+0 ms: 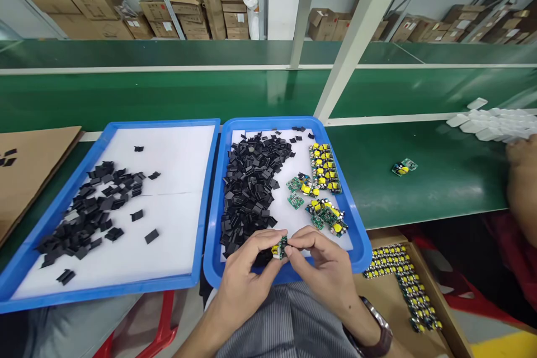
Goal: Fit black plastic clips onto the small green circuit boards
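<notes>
Over the near edge of the right blue tray (213, 257), my left hand (247, 268) and my right hand (321, 268) meet at a small green circuit board (282, 247) with a yellow part. Thumb and fingertips of both hands pinch it, so both are closed. Part of the board is hidden by the fingers. Beyond my left hand lies a heap of small black pieces (251, 179). Ahead of my right hand are loose circuit boards (327, 215) in a pile and a neat block of boards with yellow parts (325, 168).
A second blue tray (205, 190) with scattered black pieces (104, 196) stands at left, beside cardboard (33, 168). Below right, a carton (423, 251) holds rows of boards. One board (404, 166) lies on the green bench. Another person's hand (522, 179) is near white pieces (499, 123).
</notes>
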### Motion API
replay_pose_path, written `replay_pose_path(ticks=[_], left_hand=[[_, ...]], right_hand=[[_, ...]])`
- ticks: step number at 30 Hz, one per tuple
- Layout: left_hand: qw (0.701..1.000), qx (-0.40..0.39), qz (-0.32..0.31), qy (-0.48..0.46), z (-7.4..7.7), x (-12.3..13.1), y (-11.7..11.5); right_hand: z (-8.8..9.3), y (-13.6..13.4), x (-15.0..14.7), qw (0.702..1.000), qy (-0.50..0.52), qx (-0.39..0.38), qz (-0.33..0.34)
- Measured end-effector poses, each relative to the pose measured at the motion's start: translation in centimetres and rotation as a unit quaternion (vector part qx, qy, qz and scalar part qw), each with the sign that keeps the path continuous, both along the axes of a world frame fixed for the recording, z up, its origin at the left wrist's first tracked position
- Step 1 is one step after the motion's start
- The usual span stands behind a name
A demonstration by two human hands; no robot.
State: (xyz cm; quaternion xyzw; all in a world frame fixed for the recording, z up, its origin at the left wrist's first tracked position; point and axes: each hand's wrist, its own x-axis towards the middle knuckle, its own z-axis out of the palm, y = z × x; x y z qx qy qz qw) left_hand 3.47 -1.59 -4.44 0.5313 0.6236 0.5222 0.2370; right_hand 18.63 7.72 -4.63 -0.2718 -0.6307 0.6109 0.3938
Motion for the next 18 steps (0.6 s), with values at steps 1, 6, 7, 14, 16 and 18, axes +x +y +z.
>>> replay_pose_path(ticks=[1, 6, 7, 14, 16, 18], left_hand=[[1.0, 0.007, 0.0, 0.007, -0.1, 0.0, 0.0], [0.998, 0.059, 0.006, 0.031, -0.2, 0.0, 0.4], [0.997, 0.072, 0.007, 0.037, -0.2, 0.1, 0.4], [0.987, 0.135, -0.006, 0.082, 0.0, 0.3, 0.5], [0.987, 0.132, -0.017, 0.086, -0.2, 0.3, 0.5], [0.99, 0.117, -0.018, 0.079, -0.3, 0.3, 0.4]], right_hand=[[-0.1, -0.1, -0.1, 1.0, 0.001, -0.005, -0.005], [-0.2, -0.2, -0.6, 1.0, -0.007, -0.021, -0.011], [-0.1, -0.2, -0.6, 1.0, -0.011, -0.025, -0.009], [0.2, 0.4, -0.6, 0.996, -0.019, -0.083, 0.008], [0.2, 0.8, -0.5, 0.994, -0.017, -0.104, 0.026], [0.4, 1.3, -0.2, 0.99, -0.015, -0.13, 0.054]])
